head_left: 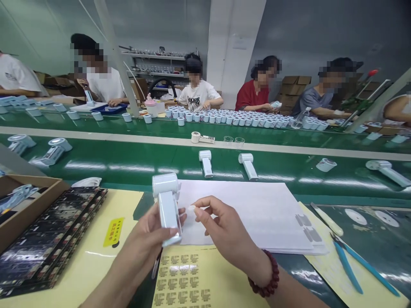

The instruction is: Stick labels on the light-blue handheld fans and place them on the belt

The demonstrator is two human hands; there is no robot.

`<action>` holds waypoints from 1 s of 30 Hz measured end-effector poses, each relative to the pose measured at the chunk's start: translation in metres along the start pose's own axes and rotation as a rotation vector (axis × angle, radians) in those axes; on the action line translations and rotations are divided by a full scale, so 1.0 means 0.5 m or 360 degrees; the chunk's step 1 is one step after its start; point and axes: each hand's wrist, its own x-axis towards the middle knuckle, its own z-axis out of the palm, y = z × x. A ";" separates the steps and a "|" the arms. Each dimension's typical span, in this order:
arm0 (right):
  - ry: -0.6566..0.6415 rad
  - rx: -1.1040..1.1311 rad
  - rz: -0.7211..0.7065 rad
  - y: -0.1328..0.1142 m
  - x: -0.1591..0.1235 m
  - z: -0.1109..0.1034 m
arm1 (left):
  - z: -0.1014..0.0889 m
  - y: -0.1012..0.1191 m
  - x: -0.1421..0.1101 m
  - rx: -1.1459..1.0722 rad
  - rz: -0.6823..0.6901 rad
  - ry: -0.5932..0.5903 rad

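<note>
My left hand [152, 233] is closed round the handle of a pale blue handheld fan [167, 205]. Its cylindrical head points up and the thumb presses on the lower handle. Just to the right, my right hand [221, 224] pinches a small whitish sticker [192, 208] between thumb and index finger, apart from the fan. Below both hands lies a yellow sheet of small printed labels [184, 280]. Behind them is a stack of white paper [250, 205] with a few grey stickers [306, 226] at its right side.
Blue-handled pliers [349, 261] and a pale-handled knife [329, 220] lie at right. At left are a cardboard box [38, 194] and black printed sheets [48, 239]. Several fans, one here [206, 163], rest on the green conveyor belt [154, 158]. Several co-workers sit across it.
</note>
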 end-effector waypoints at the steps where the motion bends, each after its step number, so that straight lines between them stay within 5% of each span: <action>1: -0.0070 -0.0251 0.0001 0.006 0.005 -0.001 | -0.007 0.015 0.023 0.0074 0.0020 0.0049; 8: -0.0381 -0.0881 -0.0090 0.039 0.043 0.041 | -0.042 0.099 0.246 0.0429 0.0177 0.0322; 16: -0.0270 -0.1079 -0.0154 0.056 0.065 0.081 | -0.035 0.065 0.448 0.0738 0.0196 0.0352; 23: -0.0159 -0.1184 -0.0324 0.098 0.078 0.104 | -0.060 0.057 0.481 0.1122 0.0468 0.0618; 27: 0.0010 -0.1425 -0.0509 0.145 0.071 0.121 | -0.131 0.126 0.460 0.1371 0.0600 0.0844; 30: -0.0014 -0.1282 -0.0444 0.170 0.070 0.120 | -0.210 0.209 0.433 0.1517 0.0595 0.1043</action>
